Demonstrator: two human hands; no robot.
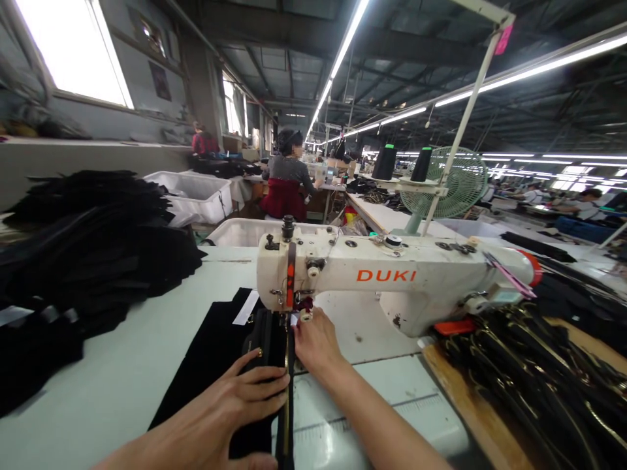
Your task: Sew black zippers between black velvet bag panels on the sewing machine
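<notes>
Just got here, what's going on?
A person is working at a sewing machine. The left hand lies spread over black fabric and a black strip with a gold line. The right hand is close beside the needle area; its exact grip is unclear. More fabric is piled left; similar strips are heaped right.

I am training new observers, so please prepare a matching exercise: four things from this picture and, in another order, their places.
1. Left hand
2. Right hand
3. Black thread cones
4. Black-and-gold strips

A. On a brown board
B. Closest to the sewing head
C. On the raised thread stand
D. Spread over black fabric

Pairs: 1-D; 2-B; 3-C; 4-A
</notes>
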